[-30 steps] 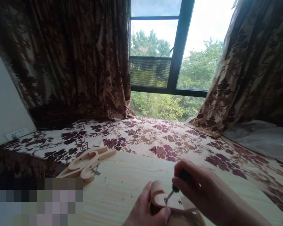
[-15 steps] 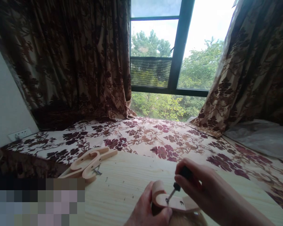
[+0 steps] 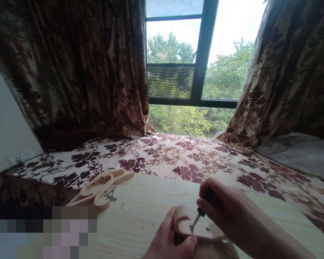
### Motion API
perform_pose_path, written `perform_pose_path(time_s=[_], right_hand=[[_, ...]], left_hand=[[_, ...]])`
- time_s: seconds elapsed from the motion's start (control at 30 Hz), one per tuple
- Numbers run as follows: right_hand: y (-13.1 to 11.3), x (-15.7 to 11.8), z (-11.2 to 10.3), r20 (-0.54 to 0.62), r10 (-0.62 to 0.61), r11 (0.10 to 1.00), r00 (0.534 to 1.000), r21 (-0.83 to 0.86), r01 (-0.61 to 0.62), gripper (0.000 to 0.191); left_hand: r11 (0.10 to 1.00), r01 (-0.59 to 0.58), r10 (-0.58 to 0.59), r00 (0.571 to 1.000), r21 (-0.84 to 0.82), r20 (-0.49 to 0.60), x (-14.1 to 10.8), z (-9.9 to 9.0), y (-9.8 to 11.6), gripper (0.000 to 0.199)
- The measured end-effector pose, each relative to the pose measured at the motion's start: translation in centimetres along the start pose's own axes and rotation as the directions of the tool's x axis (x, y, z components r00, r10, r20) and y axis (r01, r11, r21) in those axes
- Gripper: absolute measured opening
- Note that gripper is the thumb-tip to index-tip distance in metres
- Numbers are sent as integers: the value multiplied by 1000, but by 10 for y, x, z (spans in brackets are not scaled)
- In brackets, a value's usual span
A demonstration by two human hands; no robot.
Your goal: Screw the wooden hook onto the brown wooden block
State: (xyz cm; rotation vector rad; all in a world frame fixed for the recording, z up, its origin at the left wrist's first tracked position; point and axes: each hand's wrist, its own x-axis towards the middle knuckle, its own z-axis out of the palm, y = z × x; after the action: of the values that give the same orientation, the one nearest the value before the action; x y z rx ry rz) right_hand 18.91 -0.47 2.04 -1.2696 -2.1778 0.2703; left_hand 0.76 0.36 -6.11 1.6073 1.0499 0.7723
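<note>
A pale, curved wooden piece (image 3: 199, 230) with two screw holes lies at the lower middle of the board, over a brownish rounded object (image 3: 216, 251) that is partly cut off below. My left hand (image 3: 169, 235) grips the curled end of the piece, thumb at its near edge. In my right hand (image 3: 218, 203) is a screwdriver (image 3: 196, 220) with a black handle, held from above at a slant. Its tip meets a screw in the hole nearer the curl. The other hole, to the right, looks dark.
More curved wooden pieces (image 3: 97, 187) and a few loose screws (image 3: 112, 196) lie on the left of the pale wooden board (image 3: 132, 219). Beyond are a flowered cloth (image 3: 162, 154), curtains, a window and a plastic bag (image 3: 299, 153). Blurred blocks hide the lower left.
My right hand and the screwdriver handle have shifted slightly left and up, the tip staying at the same hole. My left hand keeps its hold. The view has tilted a little.
</note>
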Motion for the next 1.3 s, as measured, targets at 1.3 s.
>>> perform_pose_path(time_s=[1.3], right_hand=[[-3, -3, -7, 89, 33, 997, 996, 63, -39, 10]], left_hand=[[998, -61, 62, 998, 32, -14, -2, 0, 0, 18]])
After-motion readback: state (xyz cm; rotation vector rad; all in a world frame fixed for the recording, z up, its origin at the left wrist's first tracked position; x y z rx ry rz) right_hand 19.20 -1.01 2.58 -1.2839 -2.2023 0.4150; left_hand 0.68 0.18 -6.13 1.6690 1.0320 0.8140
